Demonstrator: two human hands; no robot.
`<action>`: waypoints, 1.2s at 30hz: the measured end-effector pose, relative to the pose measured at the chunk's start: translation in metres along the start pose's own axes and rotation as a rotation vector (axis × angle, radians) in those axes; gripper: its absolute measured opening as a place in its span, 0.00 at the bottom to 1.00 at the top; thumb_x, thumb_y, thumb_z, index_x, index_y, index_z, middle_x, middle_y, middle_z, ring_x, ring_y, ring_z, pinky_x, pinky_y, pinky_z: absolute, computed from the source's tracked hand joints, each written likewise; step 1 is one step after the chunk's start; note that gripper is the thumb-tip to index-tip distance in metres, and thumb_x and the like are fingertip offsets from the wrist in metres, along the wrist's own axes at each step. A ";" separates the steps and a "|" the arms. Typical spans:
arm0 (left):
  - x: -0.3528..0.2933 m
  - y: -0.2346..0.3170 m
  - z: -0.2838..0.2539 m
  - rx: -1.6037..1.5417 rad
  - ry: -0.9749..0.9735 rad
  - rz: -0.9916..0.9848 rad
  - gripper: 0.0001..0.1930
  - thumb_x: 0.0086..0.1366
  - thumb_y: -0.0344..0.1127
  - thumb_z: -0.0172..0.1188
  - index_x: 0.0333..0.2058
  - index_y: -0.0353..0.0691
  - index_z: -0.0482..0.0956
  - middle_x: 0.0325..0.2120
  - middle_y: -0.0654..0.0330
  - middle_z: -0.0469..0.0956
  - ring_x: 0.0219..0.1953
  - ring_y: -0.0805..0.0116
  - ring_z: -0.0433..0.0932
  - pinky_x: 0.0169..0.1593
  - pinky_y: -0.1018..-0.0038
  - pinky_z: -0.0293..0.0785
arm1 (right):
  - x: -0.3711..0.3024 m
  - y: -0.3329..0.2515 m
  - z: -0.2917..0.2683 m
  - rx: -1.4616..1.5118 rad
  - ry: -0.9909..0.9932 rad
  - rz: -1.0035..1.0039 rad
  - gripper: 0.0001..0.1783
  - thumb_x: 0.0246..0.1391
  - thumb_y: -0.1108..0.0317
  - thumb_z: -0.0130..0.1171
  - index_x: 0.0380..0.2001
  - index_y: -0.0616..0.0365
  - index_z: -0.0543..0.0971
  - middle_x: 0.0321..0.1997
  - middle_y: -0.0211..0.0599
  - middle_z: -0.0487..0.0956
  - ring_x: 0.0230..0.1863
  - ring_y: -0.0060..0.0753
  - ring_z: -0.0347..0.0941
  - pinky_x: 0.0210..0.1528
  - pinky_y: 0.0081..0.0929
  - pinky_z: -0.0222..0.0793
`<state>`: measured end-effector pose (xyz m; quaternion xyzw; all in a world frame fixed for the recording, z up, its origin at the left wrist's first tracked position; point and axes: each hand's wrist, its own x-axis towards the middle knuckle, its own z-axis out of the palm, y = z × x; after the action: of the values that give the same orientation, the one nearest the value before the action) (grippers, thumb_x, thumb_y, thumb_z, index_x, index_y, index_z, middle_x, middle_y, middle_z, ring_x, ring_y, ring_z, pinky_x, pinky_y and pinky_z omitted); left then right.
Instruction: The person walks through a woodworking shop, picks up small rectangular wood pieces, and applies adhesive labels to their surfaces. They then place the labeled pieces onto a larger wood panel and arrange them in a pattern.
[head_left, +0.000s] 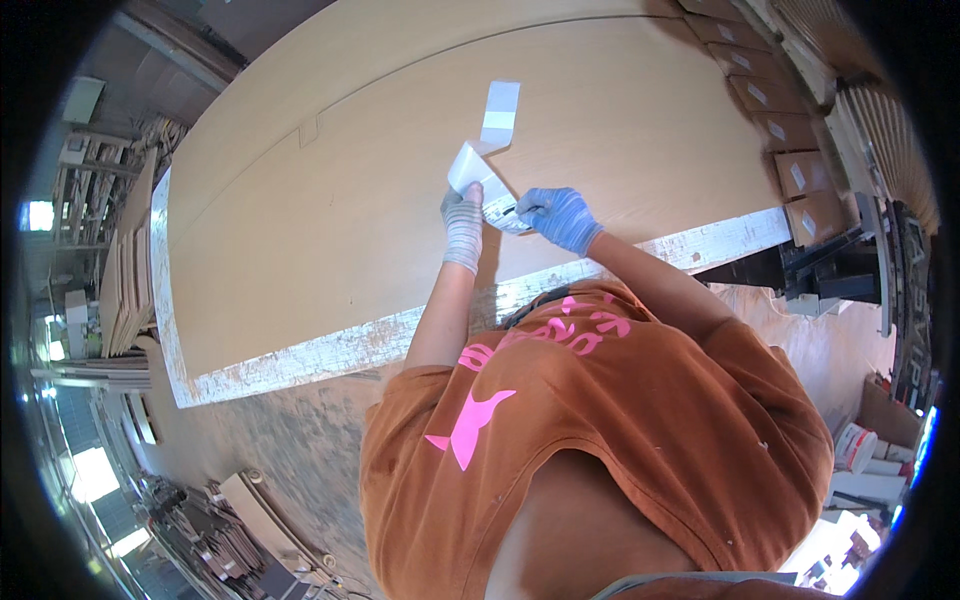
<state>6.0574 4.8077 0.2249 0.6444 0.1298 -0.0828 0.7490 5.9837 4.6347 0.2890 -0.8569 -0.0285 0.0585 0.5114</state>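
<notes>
My left hand (463, 228), in a grey-white striped knit glove, is closed on a folded strip of white labels (470, 168), with its thumb lying on top. The strip's far end bends away and rests over the tan board. Printed marks show on the part of the strip nearest me. My right hand (563, 219), in a blue striped glove, has its fingers pinched together at the right edge of that printed part. Both hands are above the near side of a large tan board (330, 240).
Beneath the board runs a worn white edge (330, 350). A row of brown cardboard boxes (800, 175) with white labels lines the right side. Stacked panels (128, 280) stand at the left, and a white bucket (855, 447) sits at the lower right.
</notes>
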 end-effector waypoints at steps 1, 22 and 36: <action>0.000 -0.005 -0.003 0.058 0.020 0.028 0.17 0.58 0.32 0.55 0.46 0.32 0.73 0.36 0.58 0.77 0.36 0.69 0.75 0.41 0.73 0.71 | -0.004 0.003 0.005 0.067 -0.003 -0.005 0.06 0.49 0.70 0.58 0.31 0.57 0.79 0.30 0.41 0.81 0.31 0.30 0.78 0.36 0.25 0.72; 0.007 -0.038 -0.104 -0.183 0.248 -0.015 0.19 0.60 0.29 0.53 0.50 0.30 0.68 0.41 0.55 0.75 0.40 0.64 0.75 0.45 0.69 0.74 | 0.038 0.179 -0.100 1.585 0.287 0.207 0.11 0.51 0.66 0.56 0.37 0.55 0.72 0.33 0.32 0.73 0.33 0.29 0.70 0.41 0.32 0.71; 0.015 -0.039 -0.088 -0.149 0.125 -0.014 0.22 0.60 0.33 0.56 0.53 0.34 0.65 0.44 0.55 0.73 0.43 0.61 0.75 0.45 0.65 0.75 | 0.012 0.133 -0.087 -0.420 0.520 0.381 0.16 0.47 0.61 0.61 0.37 0.56 0.75 0.35 0.37 0.76 0.38 0.35 0.73 0.40 0.31 0.67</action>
<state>6.0526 4.8892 0.1714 0.5898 0.1864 -0.0377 0.7849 6.0054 4.4970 0.2115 -0.9191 0.2507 -0.0737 0.2950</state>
